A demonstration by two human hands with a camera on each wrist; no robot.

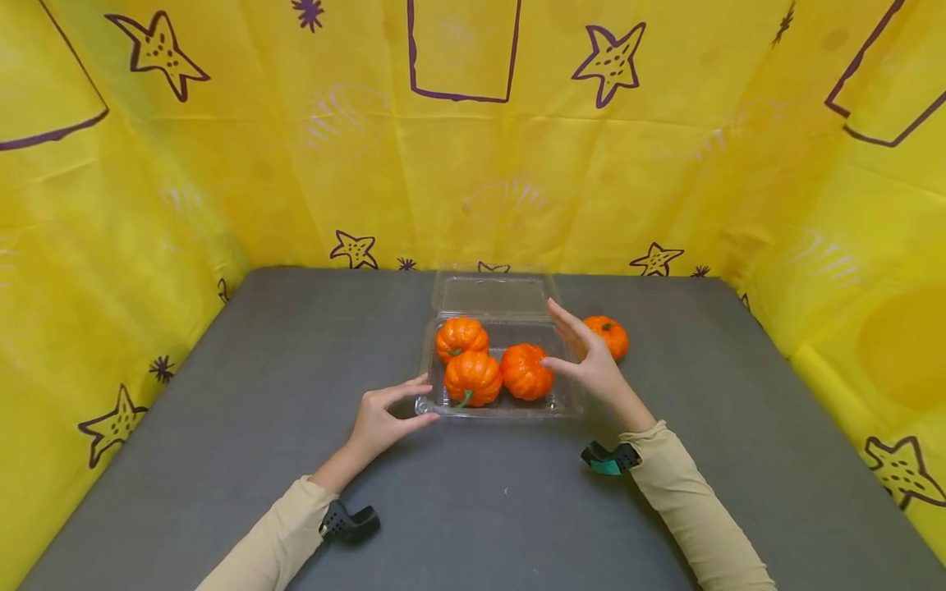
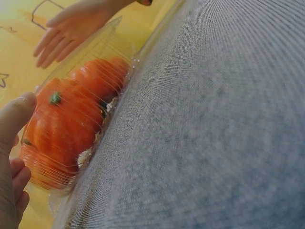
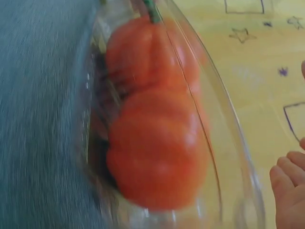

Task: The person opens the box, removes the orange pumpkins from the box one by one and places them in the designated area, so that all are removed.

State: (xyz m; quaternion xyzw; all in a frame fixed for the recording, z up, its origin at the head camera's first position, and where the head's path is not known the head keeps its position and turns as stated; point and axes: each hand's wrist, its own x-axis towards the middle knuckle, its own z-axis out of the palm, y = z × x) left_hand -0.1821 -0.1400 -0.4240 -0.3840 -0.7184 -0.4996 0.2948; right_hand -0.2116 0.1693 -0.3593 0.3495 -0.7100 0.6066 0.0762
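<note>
Yellow starfish-print cloth (image 1: 443, 164) behind and beside a grey tabletop (image 1: 473, 509)

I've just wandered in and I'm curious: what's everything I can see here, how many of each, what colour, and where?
Table: 1, dark grey, in the middle
Cloth: number of pieces unclear, yellow, behind and at both sides
Star drawings: several, dark purple outlines, on the cloth
Box: 1, clear, on the table
Lid: 1, clear, open at the box's far side
Pumpkins: 3, orange, inside the box
Loose pumpkin: 1, orange, on the table, right of the box
Sleeves: 2, beige, on the person's arms
Wrist gadgets: 2, black, one at each wrist
Left grip: 1, bare, at the box's near left corner
Right grip: 1, bare, at the box's right side
</note>
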